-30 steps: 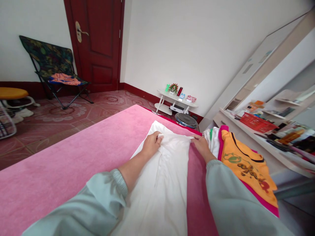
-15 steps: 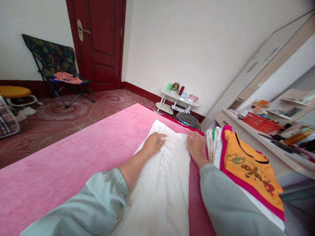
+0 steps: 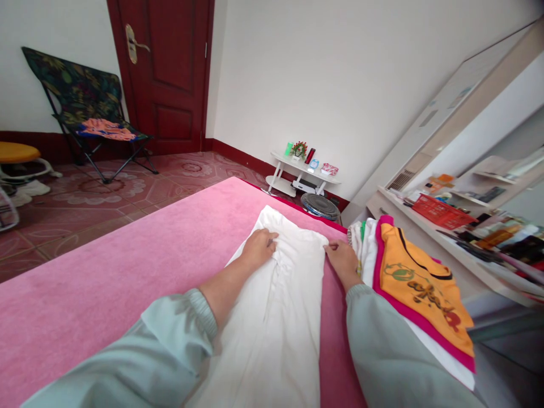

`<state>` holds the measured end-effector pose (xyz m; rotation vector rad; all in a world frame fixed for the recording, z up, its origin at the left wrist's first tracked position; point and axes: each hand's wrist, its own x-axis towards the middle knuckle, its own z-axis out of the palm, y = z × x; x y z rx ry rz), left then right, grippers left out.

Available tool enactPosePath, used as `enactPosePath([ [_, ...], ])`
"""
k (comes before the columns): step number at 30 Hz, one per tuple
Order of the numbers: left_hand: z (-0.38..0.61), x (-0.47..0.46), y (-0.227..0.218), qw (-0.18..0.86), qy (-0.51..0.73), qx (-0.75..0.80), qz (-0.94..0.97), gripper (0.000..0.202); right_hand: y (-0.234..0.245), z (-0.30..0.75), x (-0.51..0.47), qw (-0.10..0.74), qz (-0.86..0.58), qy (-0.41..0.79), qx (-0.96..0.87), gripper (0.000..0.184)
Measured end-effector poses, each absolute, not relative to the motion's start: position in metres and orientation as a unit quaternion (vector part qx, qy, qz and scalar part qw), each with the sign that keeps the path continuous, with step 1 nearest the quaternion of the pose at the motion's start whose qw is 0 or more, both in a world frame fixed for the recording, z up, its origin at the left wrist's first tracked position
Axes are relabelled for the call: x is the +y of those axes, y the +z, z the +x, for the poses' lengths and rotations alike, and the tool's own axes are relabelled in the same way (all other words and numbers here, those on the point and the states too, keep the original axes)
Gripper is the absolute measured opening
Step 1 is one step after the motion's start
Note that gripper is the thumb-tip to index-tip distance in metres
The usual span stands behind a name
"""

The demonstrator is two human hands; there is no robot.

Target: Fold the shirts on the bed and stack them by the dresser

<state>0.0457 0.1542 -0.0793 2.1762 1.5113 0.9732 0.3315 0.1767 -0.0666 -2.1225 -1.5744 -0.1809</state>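
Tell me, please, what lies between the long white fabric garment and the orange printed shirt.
The head view shows pink fabric cover, the right hand, pale-green sleeve, then white clothes and magenta cloth.

Pink bed (image 3: 106, 283): open lane along left edge to far-left corner, beside white cloth (image 3: 293, 317). Left sleeve (image 3: 170, 334) crosses near edge. Right edge: folded clothes (image 3: 425, 283) block; narrow strip before them obstructed by right hand (image 3: 343, 262).

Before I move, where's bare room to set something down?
Widest bare patch: the pink cover, left of the white garment and left hand. Crowded: right of the right hand, where folded clothes are piled.
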Motion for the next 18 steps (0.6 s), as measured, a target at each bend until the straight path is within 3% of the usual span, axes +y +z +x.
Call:
enactPosePath([
  [18,0.045,0.151,-0.075,0.153,0.351,0.518,0.765,0.032,-0.073,0.349,0.202,0.321,-0.755,-0.033,-0.571,0.024],
])
